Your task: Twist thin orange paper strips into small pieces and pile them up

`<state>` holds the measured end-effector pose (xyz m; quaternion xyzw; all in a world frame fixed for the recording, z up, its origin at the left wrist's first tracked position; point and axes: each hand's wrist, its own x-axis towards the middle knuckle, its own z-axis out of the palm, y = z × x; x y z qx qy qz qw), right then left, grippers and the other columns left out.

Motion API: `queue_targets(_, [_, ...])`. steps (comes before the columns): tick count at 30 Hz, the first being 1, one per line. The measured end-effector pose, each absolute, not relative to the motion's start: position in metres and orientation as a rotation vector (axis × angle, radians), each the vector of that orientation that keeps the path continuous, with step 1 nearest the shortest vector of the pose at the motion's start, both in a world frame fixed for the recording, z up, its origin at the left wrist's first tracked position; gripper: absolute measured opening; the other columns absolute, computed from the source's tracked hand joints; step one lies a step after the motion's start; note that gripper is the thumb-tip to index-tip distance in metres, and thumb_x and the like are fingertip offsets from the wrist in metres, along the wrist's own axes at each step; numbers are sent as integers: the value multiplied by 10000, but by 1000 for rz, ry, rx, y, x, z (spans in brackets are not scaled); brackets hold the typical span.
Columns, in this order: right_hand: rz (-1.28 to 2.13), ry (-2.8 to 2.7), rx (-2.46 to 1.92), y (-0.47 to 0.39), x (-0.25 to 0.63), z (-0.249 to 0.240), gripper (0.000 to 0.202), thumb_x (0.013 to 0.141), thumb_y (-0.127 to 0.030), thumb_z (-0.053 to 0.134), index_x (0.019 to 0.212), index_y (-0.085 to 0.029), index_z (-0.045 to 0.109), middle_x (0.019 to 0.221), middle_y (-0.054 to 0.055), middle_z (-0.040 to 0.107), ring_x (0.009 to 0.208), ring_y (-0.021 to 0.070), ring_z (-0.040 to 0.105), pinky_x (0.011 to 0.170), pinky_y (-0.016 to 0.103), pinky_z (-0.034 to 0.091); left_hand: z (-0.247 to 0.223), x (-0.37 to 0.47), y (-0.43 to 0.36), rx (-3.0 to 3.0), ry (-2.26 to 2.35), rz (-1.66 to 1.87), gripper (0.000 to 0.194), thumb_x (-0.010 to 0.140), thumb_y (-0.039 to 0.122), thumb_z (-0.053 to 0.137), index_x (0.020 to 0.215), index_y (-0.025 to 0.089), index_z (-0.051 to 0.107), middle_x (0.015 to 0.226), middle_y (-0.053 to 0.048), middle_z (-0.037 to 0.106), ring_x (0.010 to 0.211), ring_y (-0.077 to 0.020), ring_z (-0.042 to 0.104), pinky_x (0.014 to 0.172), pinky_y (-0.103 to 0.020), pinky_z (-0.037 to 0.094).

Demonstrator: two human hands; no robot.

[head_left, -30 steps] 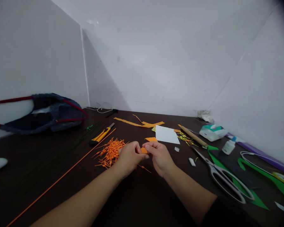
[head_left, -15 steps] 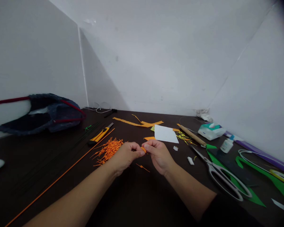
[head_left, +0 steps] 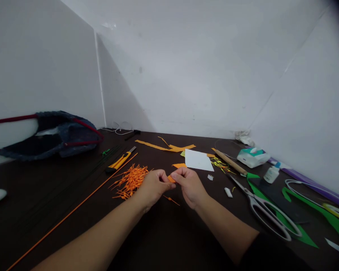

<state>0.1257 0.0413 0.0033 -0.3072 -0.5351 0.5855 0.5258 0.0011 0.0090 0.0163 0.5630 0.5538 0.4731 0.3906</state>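
Note:
Between my two hands is a small piece of orange paper (head_left: 171, 179), pinched at the fingertips. My left hand (head_left: 157, 187) is closed on its left side, thumb and forefinger together. My right hand (head_left: 188, 186) grips it from the right, also in a pinch. My fingers hide part of the piece. Beside my left hand lies a heap of thin twisted orange paper strips (head_left: 131, 180). A single twisted orange strip (head_left: 171, 200) rests on the dark table just below my hands. Behind them are a flat orange paper piece (head_left: 179, 165) and a white paper sheet (head_left: 199, 160).
On the left lie a yellow utility knife (head_left: 120, 162), a long orange stick (head_left: 73, 209) and a dark blue bag (head_left: 76, 137). To the right are large scissors (head_left: 267, 214), a glue bottle (head_left: 272, 173), a tissue pack (head_left: 252, 157), green paper (head_left: 306, 235) and yellow twisted strips (head_left: 220, 165).
More of the orange paper shows between my fingertips, and my left hand has shifted slightly right. Both hands still pinch the piece. The view has shifted a little.

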Motion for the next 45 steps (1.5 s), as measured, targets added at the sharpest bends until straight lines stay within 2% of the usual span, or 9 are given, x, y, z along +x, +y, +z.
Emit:
queue_targets(11, [1256, -1221, -797, 45, 126, 4, 300, 607, -249, 683, 506, -190, 406, 478, -76, 344, 485, 91, 314, 530, 260, 286, 14, 0, 7, 1484, 1382, 1077, 258, 578, 293, 657, 531, 177, 431, 441, 85, 405, 430, -75, 335, 441, -204, 234])
queue_targets(13, [1340, -1140, -723, 47, 129, 9, 291, 632, -300, 670, 515, -190, 427, 477, -70, 357, 482, 93, 329, 532, 264, 292, 16, 0, 6, 1422, 1360, 1060, 267, 586, 317, 651, 538, 181, 425, 422, 89, 393, 408, -73, 320, 428, -203, 218])
queue_targets(17, [1614, -1092, -626, 48, 137, 15, 259, 712, -424, 574, 675, -170, 610, 588, -20, 464, 528, 103, 400, 542, 270, 325, 19, -1, 5, 1350, 1275, 1101, 261, 598, 313, 648, 545, 175, 433, 444, 88, 398, 429, -69, 319, 452, -200, 223])
queue_targets(20, [1702, -1229, -564, 43, 137, 14, 240, 712, -360, 599, 826, -159, 663, 688, 12, 535, 617, 115, 455, 594, 268, 351, 19, -3, 4, 1361, 1206, 1126, 264, 604, 292, 653, 538, 164, 432, 487, 78, 408, 479, -72, 339, 493, -204, 245])
queue_targets(24, [1611, -1316, -535, 39, 132, 10, 85, 653, -243, 659, 674, -160, 653, 688, 18, 598, 666, 128, 493, 654, 277, 358, 18, -4, 4, 1388, 1127, 1102, 249, 616, 292, 644, 555, 155, 445, 518, 69, 402, 501, -74, 339, 498, -206, 239])
queue_targets(31, [1509, -1247, -636, 40, 129, 11, 146, 585, -206, 691, 536, -174, 557, 545, -33, 542, 555, 105, 454, 590, 269, 342, 17, -1, 5, 1488, 1301, 1070, 230, 612, 286, 630, 573, 174, 433, 473, 85, 377, 452, -77, 316, 462, -204, 228])
queue_targets(37, [1472, -1188, -743, 43, 127, 6, 135, 582, -209, 681, 497, -167, 585, 564, 4, 584, 633, 143, 509, 647, 291, 354, 19, 1, 8, 1912, 1777, 1122, 260, 582, 254, 650, 496, 177, 418, 575, 32, 467, 614, -149, 430, 637, -289, 297])
queue_targets(41, [1439, -1154, -812, 43, 125, 4, 150, 570, -229, 687, 481, -163, 585, 535, 1, 561, 550, 121, 439, 582, 280, 321, 21, 2, 5, 2163, 1914, 1101, 180, 601, 188, 623, 503, 186, 473, 616, 14, 495, 712, -189, 438, 814, -399, 204])
queue_targets(45, [1407, -1119, -779, 41, 123, 5, 250, 575, -246, 687, 432, -171, 496, 474, -28, 478, 512, 109, 382, 556, 275, 294, 19, 3, 4, 2241, 1909, 1107, 165, 614, 191, 621, 525, 190, 482, 632, 14, 494, 740, -197, 440, 845, -418, 159])
